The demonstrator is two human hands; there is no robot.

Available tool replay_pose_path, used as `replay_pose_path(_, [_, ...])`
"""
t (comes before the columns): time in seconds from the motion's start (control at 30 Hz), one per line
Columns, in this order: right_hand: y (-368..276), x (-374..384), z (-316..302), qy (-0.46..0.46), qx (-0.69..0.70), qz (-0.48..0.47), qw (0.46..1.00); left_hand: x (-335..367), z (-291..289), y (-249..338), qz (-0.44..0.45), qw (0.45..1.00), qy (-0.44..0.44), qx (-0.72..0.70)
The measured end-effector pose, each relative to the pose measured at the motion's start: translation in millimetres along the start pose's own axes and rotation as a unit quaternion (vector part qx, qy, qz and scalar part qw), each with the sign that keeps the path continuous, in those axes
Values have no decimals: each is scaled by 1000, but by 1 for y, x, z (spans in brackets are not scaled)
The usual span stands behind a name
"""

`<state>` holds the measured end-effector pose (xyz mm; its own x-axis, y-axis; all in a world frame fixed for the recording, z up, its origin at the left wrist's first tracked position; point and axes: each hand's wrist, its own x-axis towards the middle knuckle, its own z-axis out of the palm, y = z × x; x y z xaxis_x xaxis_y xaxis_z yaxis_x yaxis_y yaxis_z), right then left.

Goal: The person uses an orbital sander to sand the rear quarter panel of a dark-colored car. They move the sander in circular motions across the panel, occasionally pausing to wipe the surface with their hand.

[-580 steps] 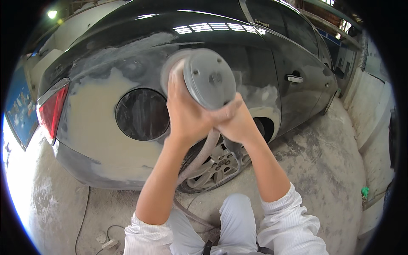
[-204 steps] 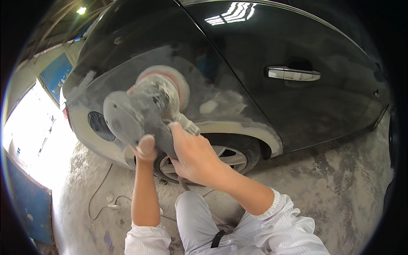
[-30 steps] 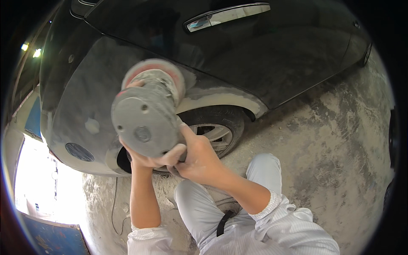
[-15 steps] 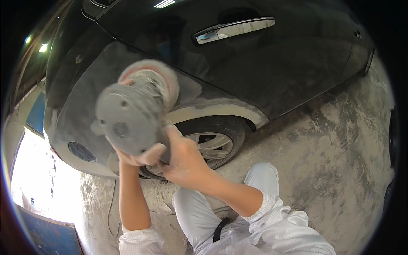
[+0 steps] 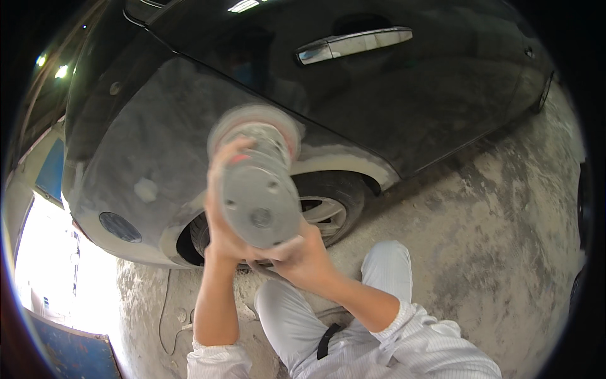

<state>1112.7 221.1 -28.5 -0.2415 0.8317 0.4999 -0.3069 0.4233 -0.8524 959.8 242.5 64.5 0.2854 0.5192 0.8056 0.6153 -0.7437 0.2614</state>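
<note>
Gripping, left: left hand [image 5: 218, 221] curled around the left flank of the power sander [image 5: 262, 208], fingers reaching forward over the tool body; finger outlines blurred.
Gripping, right: right hand [image 5: 309, 256] closed around the lower rear of the same tool; fingertips partly hidden, exact finger spacing cannot be told.
Sander position: in front of the rear wheel arch [image 5: 344, 162], round grey end cover facing the wearer, body tilted.
Pad [image 5: 255, 115]: disc-shaped, pale with a reddish ring, set toward the rear quarter panel [image 5: 142, 120] above the arch; contact with the surface cannot be confirmed.
Hose [image 5: 268, 273]: grey, short length visible below the two hands.
Panel finish: dull grey, with a pale spot near the round fuel flap [image 5: 120, 227]; beige band along the arch edge.
Wheel [image 5: 331, 218]: black tyre, silver spokes, partly covered by the tool and the hands.
Door [image 5: 429, 95]: black, fitted with a bright handle [image 5: 356, 45].
Floor [image 5: 480, 252]: grey, stained; thin cable [image 5: 166, 309] lying at left.
Clothing: white sleeves [image 5: 435, 344], pale trousers [image 5: 287, 322].
</note>
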Motion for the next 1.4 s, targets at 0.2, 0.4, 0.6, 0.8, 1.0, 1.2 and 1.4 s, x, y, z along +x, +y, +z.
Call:
replay_pose_path(0.2, [-1,17,0,-74,-96,-23,992,-3,-2,-6,-21,999,25,-37])
replay_pose_path(0.4, [44,-38,-22,80,-29,-31,996,-6,51,8,19,998,-59,16])
replay_pose_path(0.6, [62,-62,-46,161,3,-23,987,1,106,25,30,989,-135,57])
replay_pose_path(0.8, [56,-34,-31,57,55,16,997,11,64,10,19,999,-32,-20])
replay_pose_path(1.0, [72,-61,-47,123,49,9,991,-1,103,18,33,994,-100,31])
replay_pose_path(1.2, [71,-74,-61,140,17,29,990,-3,128,21,31,984,-161,66])
replay_pose_path(1.4, [41,-34,-26,-15,-36,12,999,-18,44,19,-49,998,-4,-37])
